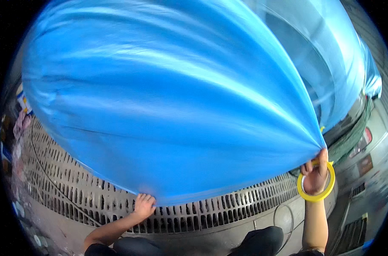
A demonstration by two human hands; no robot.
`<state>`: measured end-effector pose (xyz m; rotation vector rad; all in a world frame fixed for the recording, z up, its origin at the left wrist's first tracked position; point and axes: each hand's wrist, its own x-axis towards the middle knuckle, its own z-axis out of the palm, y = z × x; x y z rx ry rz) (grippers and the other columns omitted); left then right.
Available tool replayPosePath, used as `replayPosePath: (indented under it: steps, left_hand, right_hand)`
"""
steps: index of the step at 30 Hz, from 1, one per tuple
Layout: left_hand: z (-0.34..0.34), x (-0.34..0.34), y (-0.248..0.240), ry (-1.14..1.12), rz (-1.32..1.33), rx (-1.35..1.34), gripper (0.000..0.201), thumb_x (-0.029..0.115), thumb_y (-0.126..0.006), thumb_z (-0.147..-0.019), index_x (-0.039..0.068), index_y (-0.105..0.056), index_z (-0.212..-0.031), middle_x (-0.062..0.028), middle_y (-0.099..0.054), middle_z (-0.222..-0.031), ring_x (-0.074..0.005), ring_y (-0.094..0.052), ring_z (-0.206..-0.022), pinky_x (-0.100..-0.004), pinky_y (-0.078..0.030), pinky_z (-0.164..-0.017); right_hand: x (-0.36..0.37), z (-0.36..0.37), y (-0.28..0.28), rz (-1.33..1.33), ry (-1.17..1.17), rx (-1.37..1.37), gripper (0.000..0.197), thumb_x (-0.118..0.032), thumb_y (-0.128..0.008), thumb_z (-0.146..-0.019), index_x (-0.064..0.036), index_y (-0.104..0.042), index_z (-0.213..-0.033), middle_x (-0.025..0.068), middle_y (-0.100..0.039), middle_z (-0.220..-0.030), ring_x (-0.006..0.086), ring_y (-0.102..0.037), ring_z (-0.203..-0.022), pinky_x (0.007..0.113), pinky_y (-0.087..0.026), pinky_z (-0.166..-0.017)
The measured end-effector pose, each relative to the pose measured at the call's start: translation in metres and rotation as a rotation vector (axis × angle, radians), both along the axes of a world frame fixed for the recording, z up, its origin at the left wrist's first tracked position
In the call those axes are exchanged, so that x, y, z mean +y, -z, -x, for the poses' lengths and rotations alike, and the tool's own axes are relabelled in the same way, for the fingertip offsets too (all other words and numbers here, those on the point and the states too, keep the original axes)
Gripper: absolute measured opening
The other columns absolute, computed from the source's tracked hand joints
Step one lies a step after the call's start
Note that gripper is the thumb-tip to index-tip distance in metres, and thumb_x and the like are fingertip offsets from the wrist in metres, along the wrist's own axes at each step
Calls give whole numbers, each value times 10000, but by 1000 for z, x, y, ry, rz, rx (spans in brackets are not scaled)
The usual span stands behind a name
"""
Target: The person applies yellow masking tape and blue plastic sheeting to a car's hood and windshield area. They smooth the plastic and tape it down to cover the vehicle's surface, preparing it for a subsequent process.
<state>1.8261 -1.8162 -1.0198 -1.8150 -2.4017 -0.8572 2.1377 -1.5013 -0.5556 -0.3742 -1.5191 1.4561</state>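
Just above your dark-clad knees (262, 240), well apart from each other, both your hands grip the same blue sheet (172, 115): your left hand (144, 206) has its lower edge, your right hand (316, 175) pinches its gathered corner, with a yellow tape roll (316, 198) ringing the palm. Slotted metal grating (186, 218) lies below the sheet, which spreads broadly before you; beyond its upper right edge stands a paler, translucent covering (326, 55).
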Motion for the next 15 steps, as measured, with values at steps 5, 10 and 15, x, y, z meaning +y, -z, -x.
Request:
replayPosePath:
  steps: [5, 10, 15]
  left_hand:
    - [-42, 23, -10, 57, 96, -120, 237, 140, -806, -724, 136, -604, -848, -61, -597, -878, -296, -591, -902, -440, -409, -899]
    - [-73, 57, -37, -239, 216, -221, 197, 122, -791, -738, 107, -621, -838, -83, -606, -890, -321, -592, -960, -446, -422, -906]
    - [-114, 96, -49, -531, 233, -348, 148, 126, -746, -801, 57, -654, -894, -158, -630, -979, -379, -612, -982, -497, -494, -895]
  right_hand:
    - [31, -18, -14, -72, 84, 18, 186, -302, -531, -1118, -149, -581, -1025, -41, -528, -808, 67, -436, -602, 235, -302, -517]
    - [86, -47, -30, -192, 108, 22, 296, -313, -542, -1109, -30, -621, -1150, 2, -510, -694, 73, -447, -584, 234, -337, -538]
    - [136, -53, -58, -433, 208, -156, 367, -307, -573, -1080, 25, -658, -1209, 24, -596, -761, 51, -469, -608, 217, -346, -527]
